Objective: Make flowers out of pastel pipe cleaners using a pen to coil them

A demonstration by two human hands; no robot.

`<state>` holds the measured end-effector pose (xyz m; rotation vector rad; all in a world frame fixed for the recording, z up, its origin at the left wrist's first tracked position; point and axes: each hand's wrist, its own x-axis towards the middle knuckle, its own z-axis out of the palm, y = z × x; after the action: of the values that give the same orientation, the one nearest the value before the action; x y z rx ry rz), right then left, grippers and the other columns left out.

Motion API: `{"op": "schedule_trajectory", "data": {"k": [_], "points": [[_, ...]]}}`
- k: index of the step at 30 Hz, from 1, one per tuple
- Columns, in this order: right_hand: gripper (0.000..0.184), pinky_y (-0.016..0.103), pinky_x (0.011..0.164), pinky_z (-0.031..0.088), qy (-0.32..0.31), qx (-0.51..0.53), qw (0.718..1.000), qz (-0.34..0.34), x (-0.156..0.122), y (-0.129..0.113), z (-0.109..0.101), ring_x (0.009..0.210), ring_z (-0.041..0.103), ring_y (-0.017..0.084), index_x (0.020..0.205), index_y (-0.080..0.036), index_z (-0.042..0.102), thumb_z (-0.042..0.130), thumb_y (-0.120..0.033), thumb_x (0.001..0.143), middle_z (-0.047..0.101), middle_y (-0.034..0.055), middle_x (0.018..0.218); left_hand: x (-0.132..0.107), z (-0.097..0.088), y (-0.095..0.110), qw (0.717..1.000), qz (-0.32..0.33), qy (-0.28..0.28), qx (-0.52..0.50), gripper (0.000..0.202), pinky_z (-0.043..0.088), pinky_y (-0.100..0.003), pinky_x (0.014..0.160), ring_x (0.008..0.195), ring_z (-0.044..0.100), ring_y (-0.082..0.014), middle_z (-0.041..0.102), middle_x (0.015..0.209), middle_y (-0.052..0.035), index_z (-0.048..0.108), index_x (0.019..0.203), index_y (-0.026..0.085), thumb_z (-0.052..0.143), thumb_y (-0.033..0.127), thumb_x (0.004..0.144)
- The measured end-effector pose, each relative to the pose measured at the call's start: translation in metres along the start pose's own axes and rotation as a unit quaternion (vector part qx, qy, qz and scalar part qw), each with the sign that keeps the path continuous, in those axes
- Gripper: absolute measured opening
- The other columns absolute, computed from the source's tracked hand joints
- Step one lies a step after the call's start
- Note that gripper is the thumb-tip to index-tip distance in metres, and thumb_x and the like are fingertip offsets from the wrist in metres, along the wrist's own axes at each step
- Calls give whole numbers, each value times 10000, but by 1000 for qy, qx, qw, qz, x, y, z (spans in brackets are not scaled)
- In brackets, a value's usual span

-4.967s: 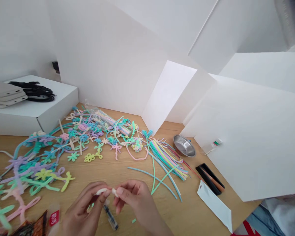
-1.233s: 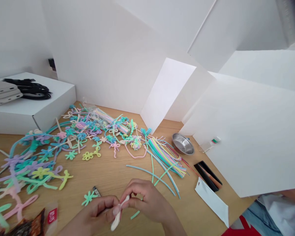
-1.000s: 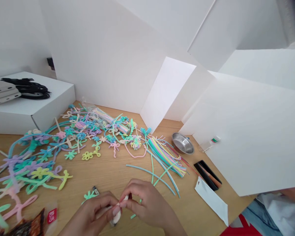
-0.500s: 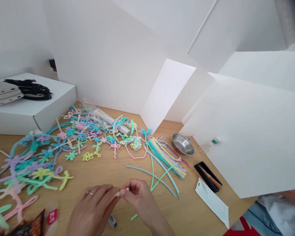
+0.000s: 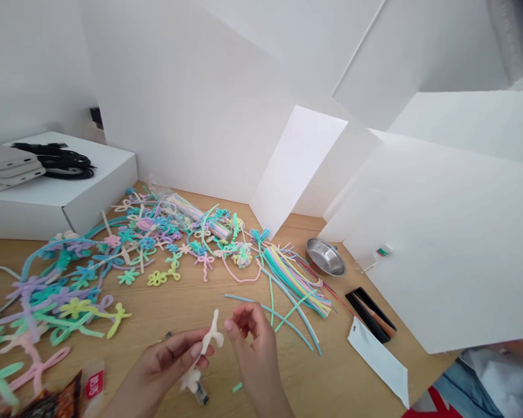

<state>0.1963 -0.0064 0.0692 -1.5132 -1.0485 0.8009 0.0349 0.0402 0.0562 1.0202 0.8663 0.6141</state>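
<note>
Well left of the grip and lower down, a foil packet (image 5: 52, 403) with a red label (image 5: 93, 384), its writing too blurred to read. Above that, a heap of pastel chenille flowers and bows (image 5: 65, 296). At centre, the left hand (image 5: 169, 360) pinching a cream chenille figure (image 5: 207, 345) between thumb and fingertips, the figure tilted, one tuft above the grip and one below. Just under the grip, a clear pen-like tube (image 5: 200, 395). Just beside the figure and not touching it, the right hand (image 5: 248, 342), fingers loosely curled and parted. Right of the grip, loose pastel chenille stems (image 5: 294, 290), a steel bowl (image 5: 326, 256), a black case (image 5: 370, 310) and a white sachet (image 5: 377, 363).
</note>
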Motion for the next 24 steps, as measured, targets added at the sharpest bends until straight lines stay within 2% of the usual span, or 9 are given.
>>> {"op": "schedule_trajectory", "data": {"k": [2,5,8,11,15,19,21,24], "points": [[98,250,670,372,10,-40,998,-37,-8,-7,0,719,513,147,803,-196,576,581,-283,850,561,-10,748,-1,3,0,999,-5,26,-27,296,501,-235,690,790,681,-210,791,829,23,766,938,335,744,471,676],[83,239,639,386,0,-115,990,-85,-18,-16,3,695,554,145,806,-199,618,578,-258,849,608,-5,745,-2,8,4,998,15,46,-31,268,509,-246,781,899,684,-232,795,881,18,768,913,323,768,425,665],[18,222,600,394,5,-158,985,-72,-21,-17,9,648,580,136,806,-199,643,630,-211,805,647,-9,732,-1,12,4,998,31,43,-29,259,523,-267,806,923,686,-246,794,904,14,763,912,321,770,406,667],[80,216,598,401,0,-187,979,-78,-20,-11,14,660,599,137,810,-203,657,599,-149,820,665,-4,745,0,12,3,998,42,50,-18,250,527,-278,822,916,682,-244,790,909,6,763,913,306,744,420,691],[143,239,635,421,2,-236,964,-127,-21,-4,16,707,599,165,829,-216,659,570,-104,820,650,10,769,0,11,2,997,39,65,-13,239,533,-233,739,833,678,-222,777,812,15,767,854,282,767,421,659],[165,266,645,427,-2,-273,946,-175,-24,-2,16,735,605,191,901,-259,690,589,-145,836,661,21,791,-1,14,5,995,51,82,-21,187,497,-182,627,708,629,-175,725,691,41,759,777,258,786,390,647],[165,279,657,434,-8,-267,947,-179,-25,-3,16,741,609,197,927,-268,699,592,-170,847,669,29,797,-2,17,8,994,49,89,-29,153,469,-169,585,631,582,-145,667,616,63,749,767,256,773,373,672],[150,281,672,451,2,-205,966,-155,-27,-3,17,746,613,192,905,-262,705,593,-180,849,681,32,804,-3,21,10,988,7,100,-115,151,440,-173,539,561,518,-122,604,574,76,730,728,241,766,380,680]]}}
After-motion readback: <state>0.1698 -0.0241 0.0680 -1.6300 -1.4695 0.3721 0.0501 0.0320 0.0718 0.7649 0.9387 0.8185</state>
